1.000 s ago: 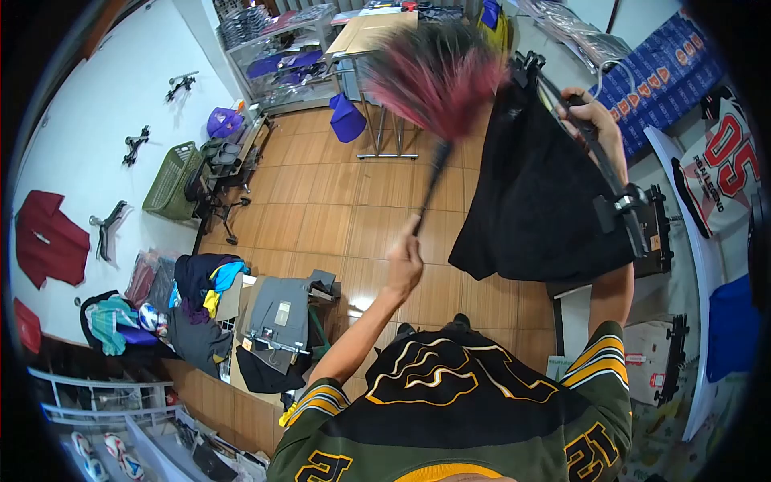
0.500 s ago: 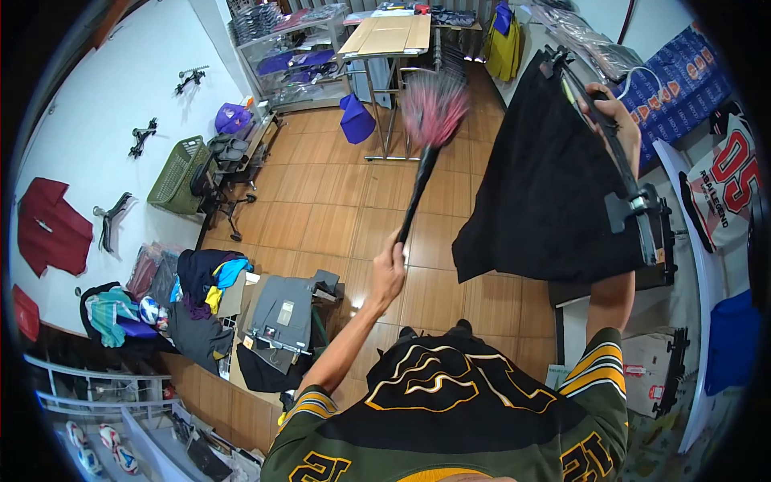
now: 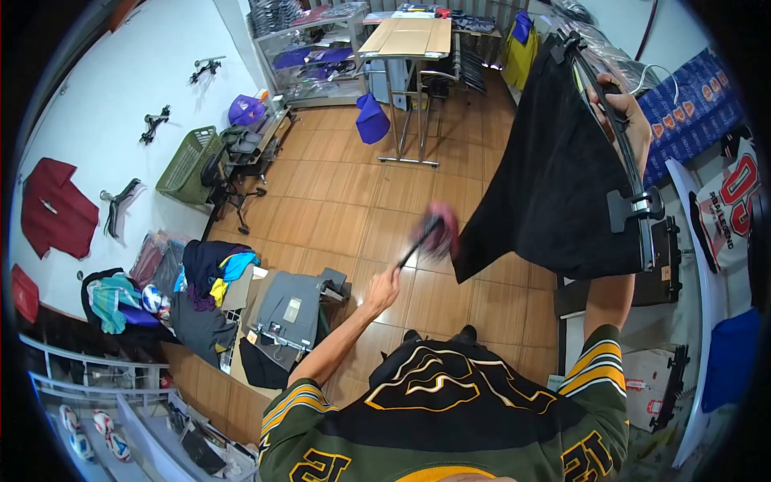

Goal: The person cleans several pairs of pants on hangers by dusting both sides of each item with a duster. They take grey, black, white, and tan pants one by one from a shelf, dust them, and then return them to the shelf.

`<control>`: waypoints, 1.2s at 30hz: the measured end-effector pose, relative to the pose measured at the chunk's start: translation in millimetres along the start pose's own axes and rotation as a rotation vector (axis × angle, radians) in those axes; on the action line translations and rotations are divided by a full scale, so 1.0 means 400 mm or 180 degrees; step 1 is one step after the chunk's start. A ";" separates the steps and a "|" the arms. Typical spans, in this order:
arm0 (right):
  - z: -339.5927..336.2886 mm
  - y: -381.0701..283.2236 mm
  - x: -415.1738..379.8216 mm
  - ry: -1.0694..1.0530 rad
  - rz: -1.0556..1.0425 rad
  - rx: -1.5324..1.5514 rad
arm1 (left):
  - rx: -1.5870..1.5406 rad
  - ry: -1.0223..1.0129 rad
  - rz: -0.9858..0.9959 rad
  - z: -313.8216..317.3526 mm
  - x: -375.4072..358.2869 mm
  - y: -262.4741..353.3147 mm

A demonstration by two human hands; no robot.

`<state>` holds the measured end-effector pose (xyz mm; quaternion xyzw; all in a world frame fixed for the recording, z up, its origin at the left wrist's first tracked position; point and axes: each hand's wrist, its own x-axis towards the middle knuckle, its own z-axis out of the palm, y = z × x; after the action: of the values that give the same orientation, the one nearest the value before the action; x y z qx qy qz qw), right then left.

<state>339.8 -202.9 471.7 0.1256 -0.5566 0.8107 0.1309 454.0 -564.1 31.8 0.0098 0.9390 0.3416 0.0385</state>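
My left hand (image 3: 384,287) is closed round the black handle of a duster (image 3: 436,233), whose pinkish-red head is blurred and close to the lower left corner of a black garment. That garment (image 3: 538,177) hangs from a black clip hanger (image 3: 622,140). At the upper right, my right hand (image 3: 626,112) grips the middle of the hanger, fingers wrapped round its bar. One clip of the hanger shows at each end of the garment's top edge.
A table with folded grey clothing (image 3: 287,309) stands at the lower left, near a pile of clothes (image 3: 210,269). A green basket (image 3: 191,167) is by the left wall. Further back are a cardboard-topped table (image 3: 405,38) and a glass shelf (image 3: 317,60). Blue boxes (image 3: 687,112) lie right.
The duster has swung down, its head dropping from above my left hand's reach to beside the garment. The garment's lower left part is pulled into a narrower point.
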 end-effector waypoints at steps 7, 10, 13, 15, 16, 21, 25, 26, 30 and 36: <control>0.101 0.043 0.018 -0.0394 0.0709 0.0501 | -0.1220 0.1091 0.0474 -0.064 0.057 0.276; 0.099 0.048 0.038 -0.1958 0.0805 0.1669 | -0.0052 -0.0091 -0.0020 0.140 0.030 0.022; 0.205 0.074 -0.013 -0.0810 -0.0498 0.0655 | 0.1116 -0.1785 -0.1303 0.095 -0.095 -0.218; 0.242 0.092 -0.008 -0.0666 -0.0718 0.0397 | 0.1061 -0.1856 -0.1782 0.176 -0.210 -0.499; 0.242 0.098 0.004 -0.0991 -0.0283 0.0707 | 0.0875 -0.1624 -0.1813 0.180 -0.279 -0.579; 0.349 0.285 0.074 -0.1884 0.1043 0.0592 | -0.0104 -0.0788 -0.3171 0.159 -0.523 -0.673; 0.507 0.495 0.048 -0.2301 0.0878 -0.0335 | -0.1207 -0.0255 -0.3990 0.191 -0.648 -0.602; 0.542 0.545 0.037 -0.2354 0.1062 -0.0272 | -0.1437 -0.0110 -0.4125 0.223 -0.674 -0.593; 0.664 0.710 0.008 -0.2788 0.1193 -0.0454 | -0.1978 0.0405 -0.4454 0.358 -0.801 -0.542; 0.825 0.962 -0.043 -0.3208 0.1077 -0.0665 | -0.2401 0.0989 -0.4280 0.586 -0.981 -0.455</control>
<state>239.6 -646.0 246.4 0.3939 -0.6405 0.6002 -0.2728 865.1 -571.0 -238.3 -0.6222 0.5586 0.5382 0.1059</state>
